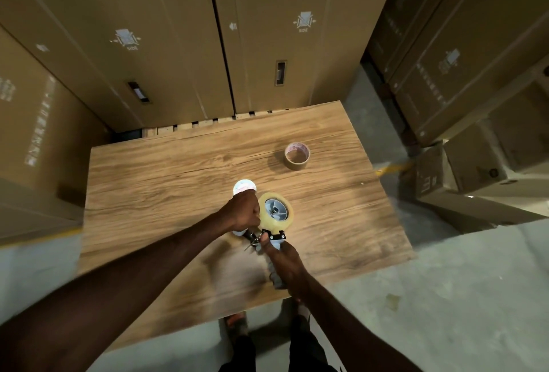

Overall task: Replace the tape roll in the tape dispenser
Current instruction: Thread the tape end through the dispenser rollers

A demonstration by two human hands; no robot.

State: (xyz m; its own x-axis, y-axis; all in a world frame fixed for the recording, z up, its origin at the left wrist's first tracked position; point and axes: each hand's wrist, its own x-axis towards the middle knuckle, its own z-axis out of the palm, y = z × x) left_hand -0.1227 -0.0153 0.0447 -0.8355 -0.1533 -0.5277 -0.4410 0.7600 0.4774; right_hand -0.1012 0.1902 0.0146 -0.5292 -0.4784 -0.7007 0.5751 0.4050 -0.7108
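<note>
The tape dispenser [274, 239] lies low over the wooden table [184, 181], its grey handle pointing toward me. My right hand [286, 264] is closed around that handle. A clear tape roll [274, 223] sits on the dispenser's grey hub. My left hand [243, 211] is a fist pressed against the roll's left side, near the metal front plate. A bright white round object [244, 187], seemingly a roll, shows above and below that fist. A brown roll core [297, 156] with almost no tape stands alone on the table, farther back and right.
Tall cardboard boxes [166, 44] wall in the table's far side and left. More boxes [475, 74] are stacked at the right on the concrete floor [445, 297]. My feet show beneath the table's near edge.
</note>
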